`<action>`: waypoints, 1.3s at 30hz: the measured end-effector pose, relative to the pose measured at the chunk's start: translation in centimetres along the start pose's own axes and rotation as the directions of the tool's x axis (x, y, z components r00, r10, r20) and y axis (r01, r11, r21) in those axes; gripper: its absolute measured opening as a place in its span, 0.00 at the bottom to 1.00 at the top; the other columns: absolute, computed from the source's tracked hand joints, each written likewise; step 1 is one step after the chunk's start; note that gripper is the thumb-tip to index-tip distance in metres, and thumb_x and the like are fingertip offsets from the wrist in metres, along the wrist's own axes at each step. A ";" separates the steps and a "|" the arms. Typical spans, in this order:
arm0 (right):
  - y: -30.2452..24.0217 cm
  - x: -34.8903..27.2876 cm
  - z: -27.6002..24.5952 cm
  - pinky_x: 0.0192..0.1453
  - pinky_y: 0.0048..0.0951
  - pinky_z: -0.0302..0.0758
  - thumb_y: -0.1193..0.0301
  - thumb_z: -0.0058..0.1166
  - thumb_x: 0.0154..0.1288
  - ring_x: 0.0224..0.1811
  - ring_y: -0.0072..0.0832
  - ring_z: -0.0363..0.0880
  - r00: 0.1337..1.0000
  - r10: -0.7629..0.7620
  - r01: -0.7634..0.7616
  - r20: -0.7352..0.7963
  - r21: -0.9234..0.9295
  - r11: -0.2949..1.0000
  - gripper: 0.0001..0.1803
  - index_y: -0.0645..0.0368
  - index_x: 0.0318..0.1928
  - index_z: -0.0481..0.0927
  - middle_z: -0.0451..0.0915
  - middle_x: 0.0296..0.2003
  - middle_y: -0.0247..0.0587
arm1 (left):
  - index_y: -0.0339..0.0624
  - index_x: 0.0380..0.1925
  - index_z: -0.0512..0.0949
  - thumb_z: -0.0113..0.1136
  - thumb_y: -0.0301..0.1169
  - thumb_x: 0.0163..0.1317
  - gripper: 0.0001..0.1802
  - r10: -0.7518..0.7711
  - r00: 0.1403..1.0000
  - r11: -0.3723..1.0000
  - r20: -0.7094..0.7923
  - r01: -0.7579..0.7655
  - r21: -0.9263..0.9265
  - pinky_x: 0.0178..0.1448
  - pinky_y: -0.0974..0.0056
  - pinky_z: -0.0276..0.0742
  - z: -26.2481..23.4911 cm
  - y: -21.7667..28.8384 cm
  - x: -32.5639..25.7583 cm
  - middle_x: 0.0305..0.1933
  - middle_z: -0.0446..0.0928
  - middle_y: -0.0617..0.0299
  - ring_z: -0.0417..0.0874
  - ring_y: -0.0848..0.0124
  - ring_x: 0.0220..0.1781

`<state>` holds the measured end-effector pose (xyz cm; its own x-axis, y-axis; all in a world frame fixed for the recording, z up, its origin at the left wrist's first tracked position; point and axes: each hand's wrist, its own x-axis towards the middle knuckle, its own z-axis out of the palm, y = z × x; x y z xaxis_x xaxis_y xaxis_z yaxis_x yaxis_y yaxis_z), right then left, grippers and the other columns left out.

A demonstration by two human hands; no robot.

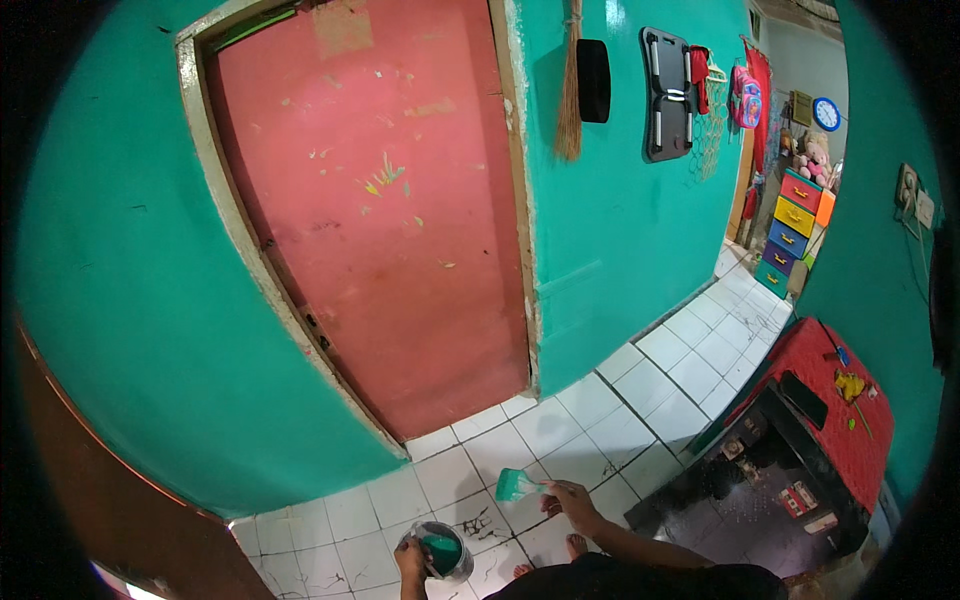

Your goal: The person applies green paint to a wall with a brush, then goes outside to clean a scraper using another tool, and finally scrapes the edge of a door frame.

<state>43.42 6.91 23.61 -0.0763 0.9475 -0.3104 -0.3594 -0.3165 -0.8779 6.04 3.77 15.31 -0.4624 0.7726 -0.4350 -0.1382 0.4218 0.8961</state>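
Note:
My left hand [410, 556] grips the rim of a small grey paint can [462, 566], its fingers closed over the edge. Green paint [441, 549] shows inside the can. To the right, my right hand [570, 502] is closed round the handle of a paintbrush [514, 485]. The brush head is coated in green and points left, up and to the right of the can without touching it. Ahead stands a pink door [375, 230] with scuffs and peeled patches, set in a worn, unpainted-looking frame [236, 215].
Green walls [620, 230] flank the door. A broom [568, 100] and a folded black table [668, 95] hang on the right wall. A red-topped cabinet [850, 420] stands at the right. White tiles [420, 490] cover the floor; coloured drawers [790, 225] stand farther back.

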 end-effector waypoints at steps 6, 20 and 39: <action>-2.3 2.7 1.7 0.31 0.26 0.76 0.65 0.45 0.75 0.25 0.24 0.77 0.994 -0.055 0.066 0.098 -0.108 0.992 0.16 0.64 0.52 0.78 0.80 0.29 0.42 | 0.36 0.28 0.74 0.50 0.32 0.67 0.12 0.063 0.988 0.995 0.141 -0.051 -0.090 0.16 0.64 0.70 2.8 5.9 -3.4 0.18 0.73 0.58 0.73 0.68 0.12; -19.6 2.5 5.8 0.21 0.20 0.69 0.62 0.47 0.72 0.17 0.18 0.72 0.941 -0.256 0.321 0.221 -0.347 0.881 0.17 0.66 0.44 0.79 0.77 0.22 0.38 | 0.38 0.35 0.77 0.49 0.37 0.71 0.13 0.192 0.900 0.978 0.392 -0.144 -0.149 0.20 0.70 0.62 12.1 21.5 -6.7 0.21 0.71 0.66 0.67 0.77 0.16; -19.3 7.3 13.7 0.25 0.24 0.75 0.64 0.51 0.69 0.21 0.22 0.79 0.874 0.105 0.355 0.474 -0.771 0.529 0.15 0.66 0.41 0.79 0.80 0.22 0.39 | 0.36 0.40 0.74 0.49 0.31 0.70 0.09 0.256 0.847 0.946 0.466 -0.120 -0.302 0.19 0.72 0.62 14.0 29.2 -11.6 0.24 0.71 0.66 0.67 0.78 0.17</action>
<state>37.01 20.50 43.31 -0.5450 0.8165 -0.1905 0.5002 0.1343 -0.8555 19.60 13.80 45.29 -0.0189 0.9835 -0.1800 -0.3400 0.1630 0.9262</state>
